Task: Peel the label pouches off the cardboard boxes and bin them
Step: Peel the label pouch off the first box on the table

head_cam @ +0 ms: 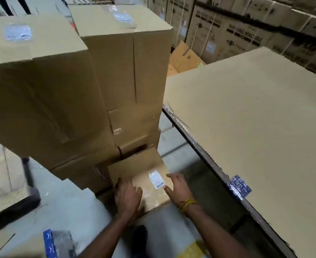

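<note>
Label pouch (156, 179): a clear plastic sleeve over a white barcode slip, stuck flat on the top face of a low cardboard box (146, 175) at the foot of the stack, near the box's right edge. No corner of it looks lifted, so the step in hand is judged to be the approach to the peel, not the peel itself.

Right hand (177, 189): fingers extended and relaxed, gripping nothing; one fingertip lies at the pouch's lower right corner, touching it or just beside it, which cannot be told. Left hand (128, 196): laid flat on the box top, left of the pouch, fingers spread and holding nothing; it appears to steady the box.

Next move, as judged: a fingertip or nail must get under a corner of the pouch, then a pinch and a slow pull along the box face, with the left hand pressing down so the box does not lift or slide.

Surroundings: taller stacked boxes behind and to the left, two of them carrying unpeeled pouches on top (17, 32) (123, 17). To the right, a tabletop (246, 118) covered in cardboard sheet, with a blue taped label (239, 186) on its near edge. No bin can be made out in view.
</note>
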The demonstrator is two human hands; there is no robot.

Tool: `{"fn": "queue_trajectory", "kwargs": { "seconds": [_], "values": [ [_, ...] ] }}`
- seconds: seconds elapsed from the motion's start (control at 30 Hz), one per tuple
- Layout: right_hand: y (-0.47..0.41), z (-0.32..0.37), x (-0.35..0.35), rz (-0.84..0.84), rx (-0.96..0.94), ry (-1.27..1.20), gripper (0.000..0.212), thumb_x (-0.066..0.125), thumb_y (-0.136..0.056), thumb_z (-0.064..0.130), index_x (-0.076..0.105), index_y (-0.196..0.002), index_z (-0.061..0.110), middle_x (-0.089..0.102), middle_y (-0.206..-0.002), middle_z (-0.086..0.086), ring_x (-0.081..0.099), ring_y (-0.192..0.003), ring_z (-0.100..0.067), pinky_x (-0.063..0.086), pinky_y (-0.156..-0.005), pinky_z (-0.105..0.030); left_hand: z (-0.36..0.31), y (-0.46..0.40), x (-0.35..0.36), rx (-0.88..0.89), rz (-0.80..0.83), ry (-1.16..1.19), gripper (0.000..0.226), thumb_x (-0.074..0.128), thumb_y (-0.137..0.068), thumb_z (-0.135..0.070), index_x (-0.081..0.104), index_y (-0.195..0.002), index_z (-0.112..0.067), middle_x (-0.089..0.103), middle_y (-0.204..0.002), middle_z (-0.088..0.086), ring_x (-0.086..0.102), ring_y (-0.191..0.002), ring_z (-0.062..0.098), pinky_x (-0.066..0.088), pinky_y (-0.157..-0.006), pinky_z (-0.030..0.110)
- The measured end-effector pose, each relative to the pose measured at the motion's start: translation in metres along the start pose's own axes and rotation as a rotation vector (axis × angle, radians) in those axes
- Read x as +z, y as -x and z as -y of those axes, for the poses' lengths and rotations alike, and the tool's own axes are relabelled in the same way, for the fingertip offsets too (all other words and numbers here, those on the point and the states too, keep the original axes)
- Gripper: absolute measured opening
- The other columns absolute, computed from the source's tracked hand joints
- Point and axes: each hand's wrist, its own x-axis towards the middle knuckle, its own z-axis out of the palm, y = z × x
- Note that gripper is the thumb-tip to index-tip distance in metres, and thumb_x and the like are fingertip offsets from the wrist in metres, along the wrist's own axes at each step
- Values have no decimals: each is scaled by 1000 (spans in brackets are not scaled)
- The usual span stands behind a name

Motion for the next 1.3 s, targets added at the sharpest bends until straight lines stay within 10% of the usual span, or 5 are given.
{"fn": "queue_trajectory", "kwargs": {
  "seconds": [0.27,0.4,0.63,0.8,1.3],
  "values": [
    [-48,-7,23,120,239,32,60,62,-93,33,39,-148,25,16,-160,-15,40,-140,-31,36,-112,-36,36,-34,13,-125,143,-71,75,54,-94,-39,14,-157,-32,4,-164,9,7,-150,37,35,-108,55],
    [-59,-10,32,179,280,26,71,62,-91,40,29,-153,27,17,-162,-9,19,-150,-25,26,-116,-49,43,-42,15,-108,124,-12,79,59,-94,-36,14,-158,-28,5,-165,9,10,-151,33,39,-107,49],
    [-58,-10,37,115,293,-267,76,75,-83,37,41,-150,21,46,-147,-9,43,-136,-25,35,-114,-38,31,-49,3,-208,201,170,75,60,-91,-40,23,-155,-32,25,-160,11,45,-135,36,45,-101,38],
    [-29,8,16,-16,208,-92,55,67,-84,44,53,-137,43,41,-136,-5,41,-125,-30,35,-109,-36,6,-20,-25,-227,120,258,68,57,-87,-49,39,-150,-28,52,-145,7,51,-129,34,42,-102,41],
    [163,46,-149,-565,-36,-71,46,57,-88,51,55,-134,45,39,-138,-5,35,-128,-26,33,-106,-40,-112,173,-129,191,-274,340,63,62,-88,-55,46,-146,-38,4,-166,-10,18,-151,30,20,-115,64]
  ]
}}
